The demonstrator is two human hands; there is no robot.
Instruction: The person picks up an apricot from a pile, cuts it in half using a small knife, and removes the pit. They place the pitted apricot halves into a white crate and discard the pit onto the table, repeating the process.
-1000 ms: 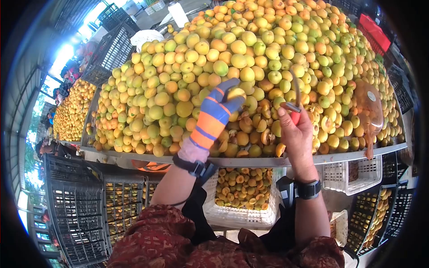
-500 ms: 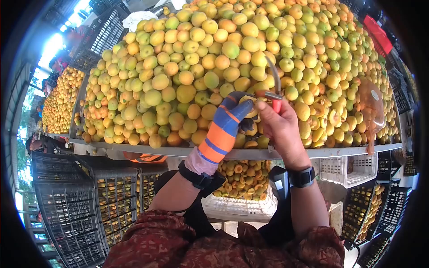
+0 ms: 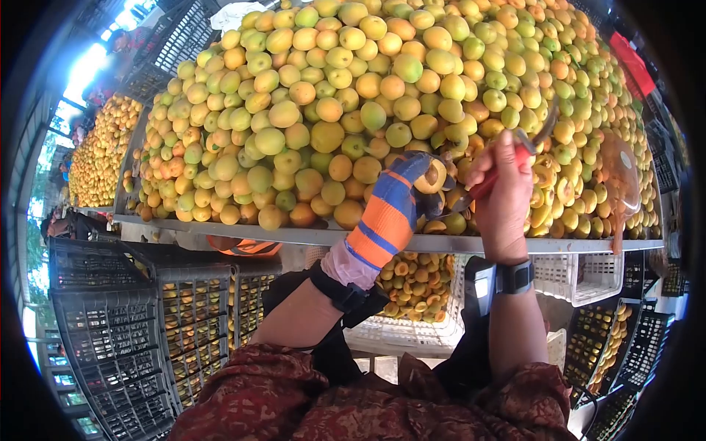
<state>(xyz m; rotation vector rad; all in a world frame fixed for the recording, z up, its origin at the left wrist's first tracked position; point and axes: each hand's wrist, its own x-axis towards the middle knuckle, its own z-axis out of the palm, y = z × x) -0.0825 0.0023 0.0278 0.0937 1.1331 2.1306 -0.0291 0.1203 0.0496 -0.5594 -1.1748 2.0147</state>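
My left hand [image 3: 401, 192], in a blue and orange striped glove, has its fingers around a halved yellow apricot [image 3: 429, 178] with the cut face showing. To its right, my bare right hand [image 3: 504, 187] is closed on the red handle of a curved knife [image 3: 521, 151]. The knife's curved blade points up and to the right, apart from the fruit; a second metal tip shows below the handle, beside the glove. Both hands are over the near edge of a large heap of yellow-green apricots [image 3: 294, 117]. Cut halves lie in the heap right of my right hand.
The metal table edge [image 3: 294, 234] runs below my hands. Under it stands a white crate [image 3: 404, 334] of apricot halves. Black crates [image 3: 110, 331] stack at the left, more at the right. A white basket [image 3: 588, 283] and an orange-brown net bag [image 3: 619, 184] are at the right.
My right hand has moved right with the knife, away from my left hand. The fruit in my left hand now shows its cut face. The view has shifted slightly.
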